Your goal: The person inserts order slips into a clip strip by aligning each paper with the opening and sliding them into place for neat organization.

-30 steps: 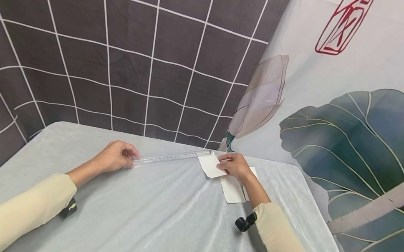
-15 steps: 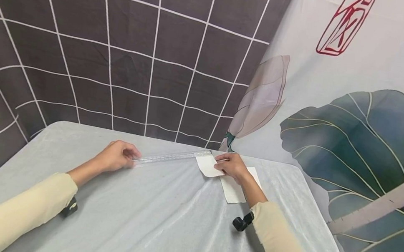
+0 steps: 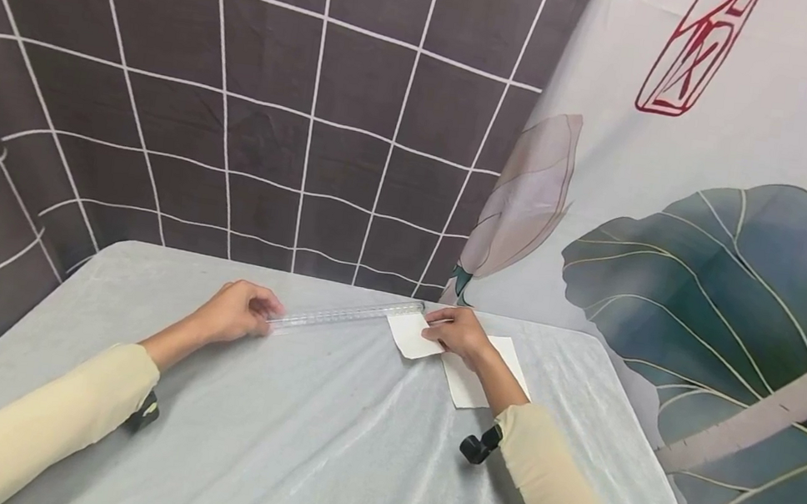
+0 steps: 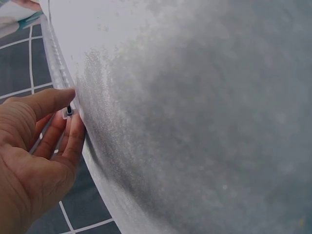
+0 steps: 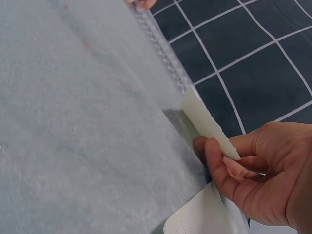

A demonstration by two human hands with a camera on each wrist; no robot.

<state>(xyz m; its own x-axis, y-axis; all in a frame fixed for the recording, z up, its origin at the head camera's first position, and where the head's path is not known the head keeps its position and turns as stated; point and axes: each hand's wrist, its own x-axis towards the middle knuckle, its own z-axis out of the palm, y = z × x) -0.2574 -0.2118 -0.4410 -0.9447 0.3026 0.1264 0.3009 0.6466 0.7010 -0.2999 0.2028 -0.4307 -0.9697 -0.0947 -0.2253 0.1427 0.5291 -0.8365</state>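
Lead: Where was the long clear piece found?

Observer: Between the two hands, near the far edge of the pale-covered table. Its long axis ran crosswise, slanting away from the person toward the right.

Lead: State of the left hand?

Observer: Pinching. Thumb and fingers bore on the left end of the piece; the left wrist view confirmed it, with a small dark mark visible between them.

Lead: And the right hand?

Observer: Pinching as well, but on a white sheet, held by its right side. The sheet reached leftward from the fingers to the right end of the piece.

Lead: Contact between sheet and piece?

Observer: They met or overlapped in both the head and right wrist views. Actual touch could not be determined.

Lead: Nearer hand?

Observer: The left, being on the piece. The right stood just beside the opposite end, the sheet in between. In the observer's judgement, the governing relation was how the sheet sat against that right end, relative to the long axis.

Lead: Other items?

Observer: A second white sheet lay on the table beneath the right wrist. Whether the clear piece rested flat could not be told.
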